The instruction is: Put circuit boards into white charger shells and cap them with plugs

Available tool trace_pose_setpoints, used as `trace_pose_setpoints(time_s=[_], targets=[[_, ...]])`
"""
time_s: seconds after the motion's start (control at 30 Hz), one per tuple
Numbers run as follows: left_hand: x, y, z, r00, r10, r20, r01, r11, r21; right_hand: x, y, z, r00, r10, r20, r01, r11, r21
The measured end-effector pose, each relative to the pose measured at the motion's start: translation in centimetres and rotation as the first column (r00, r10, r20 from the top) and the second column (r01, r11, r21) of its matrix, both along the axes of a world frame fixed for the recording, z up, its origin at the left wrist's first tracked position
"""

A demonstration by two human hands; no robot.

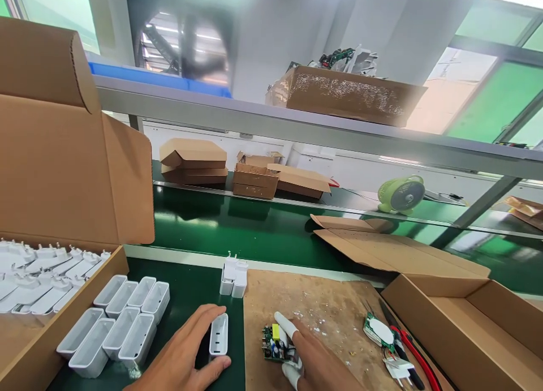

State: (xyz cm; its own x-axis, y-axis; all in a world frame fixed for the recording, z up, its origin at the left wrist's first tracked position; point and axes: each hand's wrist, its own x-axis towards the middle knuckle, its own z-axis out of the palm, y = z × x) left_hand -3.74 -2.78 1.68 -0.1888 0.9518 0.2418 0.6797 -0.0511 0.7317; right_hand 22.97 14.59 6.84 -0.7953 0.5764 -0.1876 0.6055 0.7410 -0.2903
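Observation:
My left hand (190, 346) curls round a small white plastic case (219, 335), with the index finger at its far end and the thumb at its near end. The case has an open top and slots in its floor. White finger cots cover the thumb and a finger of my right hand (311, 354), which pinches a small circuit board (274, 343) with a yellow component over the brown mat (339, 300). Several empty white cases (112, 317) stand in rows left of my left hand. Beyond it, white plug adapters (233, 276) stand upright together.
At left, an open carton (112, 272) holds rows of white adapters. An open cardboard box (470, 329) stands at right. Beside it lie a board with a white part (379, 330), a plug piece (399, 368) and a red-handled tool (418, 357). A shelf rail (271, 116) crosses above.

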Motion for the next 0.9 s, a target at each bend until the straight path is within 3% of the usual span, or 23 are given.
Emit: trace_pose_setpoints(time_s=[0.13, 0.33, 0.47, 0.6, 0.73, 0.9], targets=[[0.0, 0.1, 0.0, 1.000, -0.013, 0.008, 0.013, 0.998, -0.056, -0.3, 0.1, 0.2, 0.998, -0.031, -0.058, 0.031, 0.999, -0.013], [0.0, 0.0, 0.2, 0.999, -0.015, 0.032, 0.017, 0.999, -0.051, -0.8, -0.6, 2.2, 0.978, -0.094, 0.188, 0.085, 0.995, 0.056], [0.0, 0.2, 0.6, 0.999, -0.017, 0.038, 0.020, 0.998, -0.058, 0.0, -0.5, 1.1, 0.985, -0.115, 0.130, 0.105, 0.991, 0.080], [0.2, 0.4, 1.3, 0.999, -0.021, 0.038, 0.024, 0.997, -0.068, 1.0, -0.1, 0.0, 0.997, -0.083, 0.002, 0.083, 0.996, 0.023], [0.3, 0.3, 1.8, 0.998, -0.037, 0.053, 0.041, 0.996, -0.074, 1.2, 0.2, -0.1, 0.999, -0.028, 0.028, 0.025, 0.995, 0.099], [0.3, 0.3, 2.1, 0.994, -0.035, 0.106, 0.050, 0.989, -0.139, 1.3, 0.8, -1.0, 0.999, 0.002, -0.045, 0.001, 0.999, 0.049]])
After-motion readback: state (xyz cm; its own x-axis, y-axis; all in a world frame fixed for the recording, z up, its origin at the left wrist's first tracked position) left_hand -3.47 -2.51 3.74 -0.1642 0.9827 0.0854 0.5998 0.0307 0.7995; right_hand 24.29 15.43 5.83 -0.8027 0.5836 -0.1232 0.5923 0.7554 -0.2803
